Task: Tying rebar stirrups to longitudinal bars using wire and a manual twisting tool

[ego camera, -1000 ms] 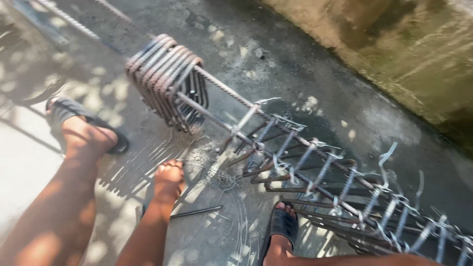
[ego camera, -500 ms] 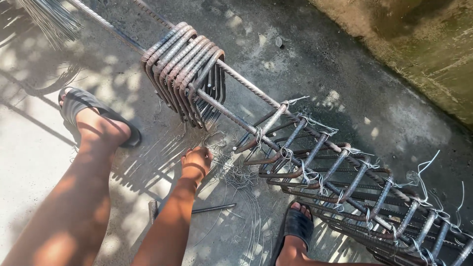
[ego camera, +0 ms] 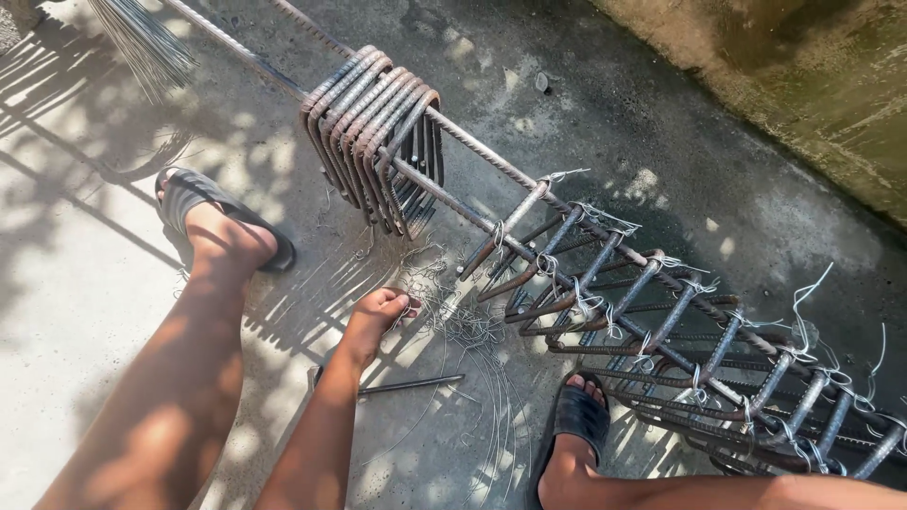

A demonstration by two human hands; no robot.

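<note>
A: Which hand is that by the wires?

B: I can't tell left from right. One hand [ego camera: 383, 310] reaches down between the legs, fingers curled shut, pinching strands from the wire bundle [ego camera: 463, 326] on the concrete floor [ego camera: 605, 113].

A: And the other hand?

B: Out of sight.

A: Where's the cage?

B: The rebar cage [ego camera: 661, 321] lies just right of the bundle, its stirrups tied with wire. Loose stirrups [ego camera: 378, 132] hang bunched on the long bars further up. A thin rod [ego camera: 406, 384] lies under the forearm, a sandal [ego camera: 203, 203] on one foot, another [ego camera: 578, 416] by the cage
</note>
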